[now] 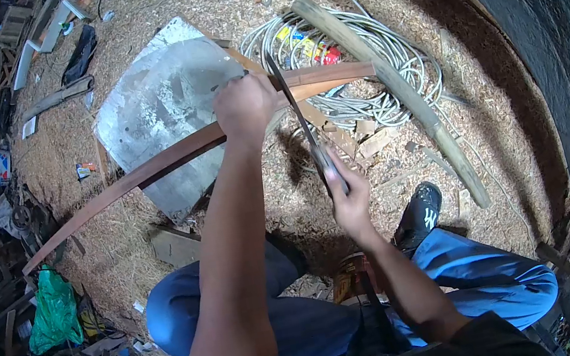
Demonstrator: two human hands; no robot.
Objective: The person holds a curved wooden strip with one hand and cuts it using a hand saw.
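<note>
My left hand (245, 105) is closed around a long curved strip of reddish-brown wood (146, 168). The strip spans the view from lower left to upper right, over a scuffed grey metal sheet (167, 92). In my right hand (350, 201) is a long, narrow dark-bladed tool (295, 104), seen nearly edge-on, so I cannot tell whether it is a saw or a large knife. Its blade slants up and crosses the wood just right of my left fist. Whether the edge touches the wood is unclear.
Beyond the wood lie a coil of grey cable (392, 94) and a rough wooden pole (400, 93). Wood shavings (502, 109) cover the floor. A dark curved wall (542, 33) rises at right. Scraps and a green plastic bag (53, 310) lie at left.
</note>
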